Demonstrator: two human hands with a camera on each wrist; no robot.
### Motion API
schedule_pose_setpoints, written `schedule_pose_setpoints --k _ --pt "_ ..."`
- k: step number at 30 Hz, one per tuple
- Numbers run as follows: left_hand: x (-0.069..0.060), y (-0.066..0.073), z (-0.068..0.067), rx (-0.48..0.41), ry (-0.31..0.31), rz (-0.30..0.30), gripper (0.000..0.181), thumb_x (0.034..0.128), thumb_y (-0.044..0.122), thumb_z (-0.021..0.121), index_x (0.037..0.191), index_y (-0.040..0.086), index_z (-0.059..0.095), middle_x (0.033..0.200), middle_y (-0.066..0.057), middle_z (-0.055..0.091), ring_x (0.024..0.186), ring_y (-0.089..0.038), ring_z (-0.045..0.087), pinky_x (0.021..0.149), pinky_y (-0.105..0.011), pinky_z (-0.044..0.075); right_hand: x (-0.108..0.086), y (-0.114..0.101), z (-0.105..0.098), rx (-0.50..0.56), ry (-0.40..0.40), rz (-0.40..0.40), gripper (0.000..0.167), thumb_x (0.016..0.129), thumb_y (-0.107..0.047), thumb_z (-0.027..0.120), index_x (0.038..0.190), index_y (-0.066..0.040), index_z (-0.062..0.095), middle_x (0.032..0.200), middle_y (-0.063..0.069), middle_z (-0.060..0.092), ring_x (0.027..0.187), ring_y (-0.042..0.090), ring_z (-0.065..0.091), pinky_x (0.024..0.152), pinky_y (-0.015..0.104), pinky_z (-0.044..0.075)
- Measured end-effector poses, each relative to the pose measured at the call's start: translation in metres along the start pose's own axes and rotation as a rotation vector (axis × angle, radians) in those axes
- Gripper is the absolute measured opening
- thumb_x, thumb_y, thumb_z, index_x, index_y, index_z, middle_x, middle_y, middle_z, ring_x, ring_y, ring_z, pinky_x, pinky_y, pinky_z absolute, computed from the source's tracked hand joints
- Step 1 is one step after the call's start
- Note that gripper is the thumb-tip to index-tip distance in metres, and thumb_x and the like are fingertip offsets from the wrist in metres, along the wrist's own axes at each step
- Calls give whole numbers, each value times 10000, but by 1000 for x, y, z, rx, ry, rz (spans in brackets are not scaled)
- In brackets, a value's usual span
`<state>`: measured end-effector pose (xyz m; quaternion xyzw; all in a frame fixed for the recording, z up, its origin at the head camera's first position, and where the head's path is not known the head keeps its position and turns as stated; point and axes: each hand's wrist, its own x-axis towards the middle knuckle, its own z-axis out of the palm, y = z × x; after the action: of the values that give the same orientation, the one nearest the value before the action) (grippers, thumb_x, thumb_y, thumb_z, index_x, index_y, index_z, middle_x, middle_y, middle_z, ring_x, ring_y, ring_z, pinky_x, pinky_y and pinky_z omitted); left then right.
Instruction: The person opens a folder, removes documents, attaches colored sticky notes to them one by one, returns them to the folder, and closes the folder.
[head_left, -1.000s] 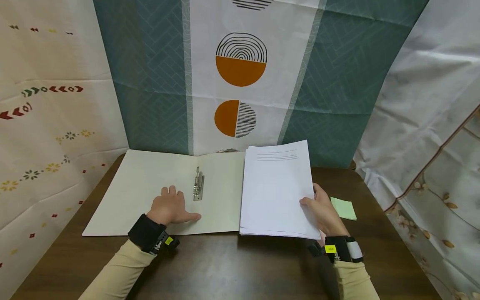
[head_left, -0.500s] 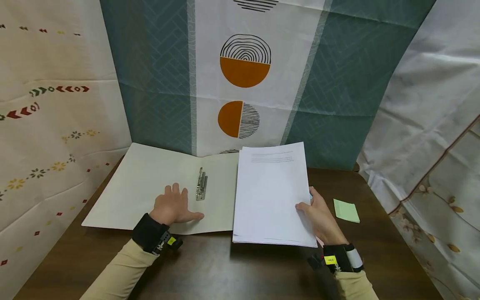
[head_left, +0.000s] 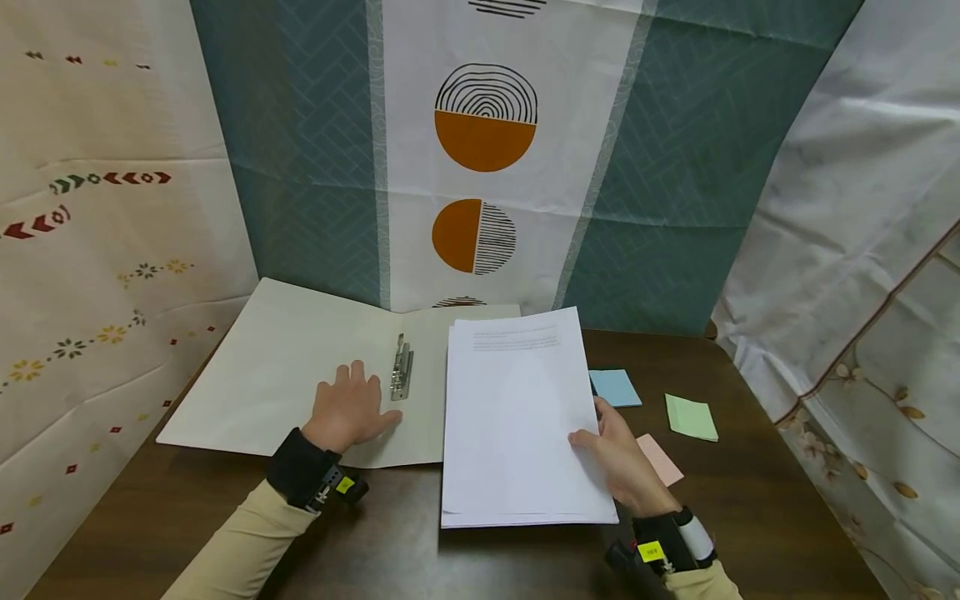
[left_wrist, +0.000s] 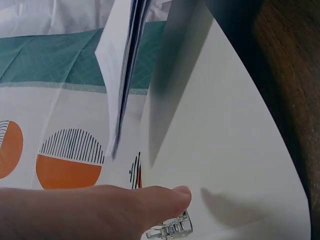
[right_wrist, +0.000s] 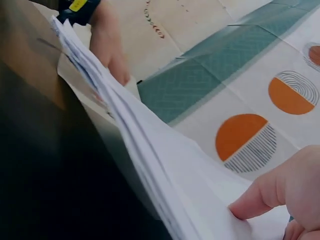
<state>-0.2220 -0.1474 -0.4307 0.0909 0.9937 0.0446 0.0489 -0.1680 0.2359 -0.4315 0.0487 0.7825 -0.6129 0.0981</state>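
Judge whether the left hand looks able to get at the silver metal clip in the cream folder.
Likely yes: the left hand is close beside the clip, and the white paper stack held by the right hand leaves it uncovered.

Dark brown tabletop [head_left: 487,571], a soft shine across its near middle, and there on the left lies the cream folder [head_left: 285,367], spread wide open; swing over to the right and it's the blue paper square [head_left: 617,389] at the back, green paper square [head_left: 691,417] farthest right, pink paper square [head_left: 661,460] nearest
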Motion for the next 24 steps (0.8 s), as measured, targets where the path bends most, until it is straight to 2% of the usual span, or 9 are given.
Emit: schedule_pose_setpoints --k 8,12,17,21,24 --pt "1 2 2 -5 -9 6 647 1006 486 783 1226 -120 727 1161 -304 593 1061 -405 564 875 -623 595 -5 16 16 21 11 14 680 1050 24 567 1673 42 295 1530 340 593 1171 320 698 922 365 535" --pt "2 2 3 3 -8 8 630 1012 478 776 1217 -116 731 1151 -301 600 1052 -399 564 867 -615 593 -1 28 24 16 5 12 679 1032 36 576 1653 78 306 1572 355 549 1248 357 647 982 384 499" --pt "1 3 3 13 -15 16 628 1020 485 769 1216 -110 730 1157 -297 602 1064 -404 565 885 -616 590 4 41 30 -20 17 18 685 1010 48 588 1633 113 311 1636 375 486 1361 424 579 1107 501 473" --pt "1 4 3 22 -8 10 628 1020 485 772 1222 -108 728 1172 -301 606 1083 -412 566 905 -621 590 5 42 36 -20 25 6 685 1008 51 589 1630 119 310 1670 385 440 1438 473 519 1202 625 422" --pt "2 3 3 21 -2 6 621 1020 476 774 1223 -108 729 1180 -307 607 1092 -417 564 911 -623 588 6 42 40 -15 15 2 689 1013 46 588 1632 121 297 1682 385 413 1460 483 494 1233 653 398"
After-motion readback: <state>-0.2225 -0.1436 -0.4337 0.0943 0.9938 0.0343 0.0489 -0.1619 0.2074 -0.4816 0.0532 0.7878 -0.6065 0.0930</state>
